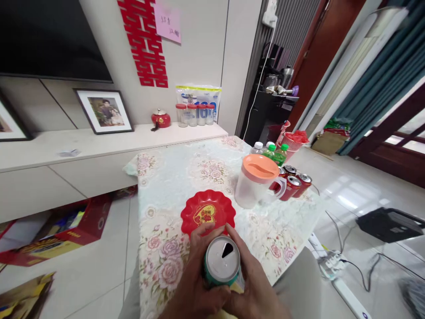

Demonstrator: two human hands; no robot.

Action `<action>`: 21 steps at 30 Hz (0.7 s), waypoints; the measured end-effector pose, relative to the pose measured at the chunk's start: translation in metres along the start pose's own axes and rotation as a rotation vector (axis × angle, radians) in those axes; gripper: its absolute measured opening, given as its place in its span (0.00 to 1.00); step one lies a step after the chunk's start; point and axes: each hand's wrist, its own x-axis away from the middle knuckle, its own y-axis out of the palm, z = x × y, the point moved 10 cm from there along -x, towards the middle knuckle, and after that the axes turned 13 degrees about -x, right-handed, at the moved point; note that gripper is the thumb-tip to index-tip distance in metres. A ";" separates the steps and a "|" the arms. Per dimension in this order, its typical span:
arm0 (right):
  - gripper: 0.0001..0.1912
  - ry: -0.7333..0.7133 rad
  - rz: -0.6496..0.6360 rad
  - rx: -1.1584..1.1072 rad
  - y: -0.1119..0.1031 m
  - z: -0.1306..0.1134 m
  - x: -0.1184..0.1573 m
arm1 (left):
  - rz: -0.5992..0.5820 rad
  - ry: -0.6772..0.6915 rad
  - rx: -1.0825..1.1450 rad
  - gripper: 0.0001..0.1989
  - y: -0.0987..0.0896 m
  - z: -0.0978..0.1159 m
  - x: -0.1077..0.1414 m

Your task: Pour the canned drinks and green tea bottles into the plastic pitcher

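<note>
A green drink can (222,259) with a silver top is held upright between both my hands, close to my body over the near edge of the table. Its mouth hole is open and the pull tab does not show. My left hand (199,277) wraps the can's left side, and my right hand (254,277) wraps its right side. Both thumbs meet on the near side. Just beyond my fingertips lies a red scalloped plate (229,208) with a gold heart design. Something pale yellow below the can is mostly hidden by my hands.
A clear pitcher (246,192) with an orange lid stands right of the plate. Behind it are several red cans (291,188), green-capped bottles (270,153) and a pink basket (292,141). A flowered cloth (172,177) covers the table. A power strip (348,297) and cables lie on the floor.
</note>
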 end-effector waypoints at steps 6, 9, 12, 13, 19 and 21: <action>0.61 0.009 0.196 -0.082 -0.029 0.028 0.019 | -0.065 0.046 0.080 0.52 0.035 -0.017 0.008; 0.62 0.046 0.410 -0.062 -0.068 0.043 0.037 | -0.146 0.009 0.083 0.48 0.053 -0.033 0.015; 0.60 -0.043 0.697 0.136 -0.126 0.034 0.057 | -0.190 0.060 -0.068 0.40 0.065 -0.041 0.022; 0.59 -0.067 0.789 0.206 -0.145 0.029 0.063 | -0.211 0.083 -0.119 0.39 0.070 -0.044 0.025; 0.67 -0.119 1.102 0.360 -0.249 0.016 0.066 | -0.257 0.151 -0.336 0.39 0.093 -0.045 0.033; 0.62 -0.139 1.172 0.412 -0.276 0.015 0.062 | -0.240 0.185 -0.386 0.38 0.095 -0.039 0.033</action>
